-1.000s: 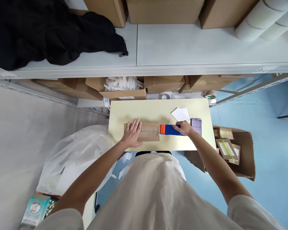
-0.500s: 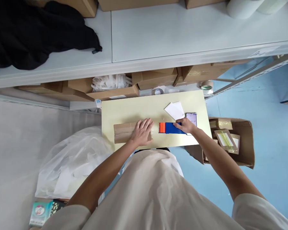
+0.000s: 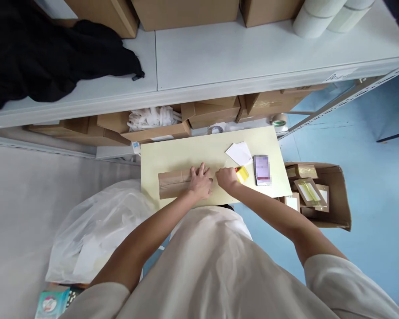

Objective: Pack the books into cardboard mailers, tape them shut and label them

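Observation:
A flat brown cardboard parcel [image 3: 173, 184] lies on the pale yellow table [image 3: 186, 153]. My left hand [image 3: 201, 181] rests flat on the parcel's right end, fingers spread. My right hand [image 3: 226, 179] is closed round a tape dispenser [image 3: 242, 173], of which only a yellow and orange end shows. It sits right beside the parcel's right end, almost touching my left hand. A faint strip of clear tape seems to run between hand and parcel.
White cards [image 3: 240, 153] and a phone [image 3: 262, 169] lie on the table's right part. An open carton [image 3: 339, 195] of small packages stands on the blue floor at right, a white plastic bag [image 3: 96, 226] at left. Shelves with boxes, tape rolls [image 3: 279, 120] and black cloth [image 3: 36, 57] stand behind.
My right hand has swung the tape dispenser leftward to the parcel's end and turned it, so its blue body is hidden. My left hand stays on the parcel's right end.

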`<state>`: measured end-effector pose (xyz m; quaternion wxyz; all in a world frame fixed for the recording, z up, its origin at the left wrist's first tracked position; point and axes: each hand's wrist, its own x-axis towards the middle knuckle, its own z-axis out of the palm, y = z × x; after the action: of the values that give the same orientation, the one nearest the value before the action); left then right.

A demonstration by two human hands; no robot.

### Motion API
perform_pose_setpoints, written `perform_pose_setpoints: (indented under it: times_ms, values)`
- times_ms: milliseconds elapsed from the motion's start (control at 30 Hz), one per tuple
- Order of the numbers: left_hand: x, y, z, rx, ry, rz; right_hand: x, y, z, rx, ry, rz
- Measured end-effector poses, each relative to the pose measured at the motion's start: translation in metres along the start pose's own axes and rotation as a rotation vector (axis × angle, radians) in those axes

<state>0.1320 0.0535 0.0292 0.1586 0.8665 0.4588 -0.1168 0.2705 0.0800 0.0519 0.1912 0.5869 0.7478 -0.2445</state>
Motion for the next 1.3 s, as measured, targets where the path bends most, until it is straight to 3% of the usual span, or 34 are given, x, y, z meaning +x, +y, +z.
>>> perform_pose_setpoints:
  times_ms: [67, 200, 300, 400, 467, 533, 633, 700, 800, 933, 1067, 1233, 1300]
  values:
    - [0.000, 0.001, -0.001, -0.049, 0.018, 0.002, -0.005, 0.007, 0.007, 0.007, 0.064, 0.047]
    - [-0.019, -0.013, -0.009, -0.223, 0.140, 0.012, -0.022, 0.038, 0.029, 0.122, 0.325, 0.224]
    - [-0.050, -0.041, -0.009, -0.316, 0.296, -0.158, -0.030, 0.051, 0.056, 0.169, 0.345, 0.285]
    - [-0.084, -0.077, 0.009, -0.466, 0.440, -0.424, -0.029, 0.048, 0.084, 0.172, 0.327, 0.306]
    - [-0.100, -0.098, 0.029, -0.710, 0.475, -0.572, -0.028, 0.041, 0.099, 0.183, 0.311, 0.307]
    - [-0.111, -0.112, 0.049, -0.987, 0.464, -0.606, -0.027, 0.035, 0.109, 0.207, 0.275, 0.306]
    - [-0.121, -0.119, 0.071, -1.270, 0.474, -0.502, -0.032, 0.030, 0.116, 0.235, 0.295, 0.297]
    - [-0.125, -0.119, 0.081, -1.360, 0.489, -0.416, -0.036, 0.026, 0.117, 0.247, 0.418, 0.257]
    - [-0.131, -0.116, 0.096, -1.413, 0.472, -0.350, -0.040, 0.014, 0.123, 0.340, 0.589, 0.073]
    - [-0.130, -0.115, 0.116, -1.321, 0.509, -0.353, -0.027, -0.018, 0.137, 0.605, 0.564, -0.216]
    - [-0.127, -0.121, 0.105, -1.252, 0.589, -0.422, -0.014, -0.039, 0.121, 0.868, 0.518, -0.183]
    - [-0.118, -0.140, 0.067, -1.235, 0.554, -0.583, -0.011, -0.040, 0.053, 0.918, 0.423, 0.036]
    - [-0.110, -0.145, 0.058, -1.234, 0.508, -0.669, -0.006, -0.042, 0.037, 0.981, 0.334, 0.108]
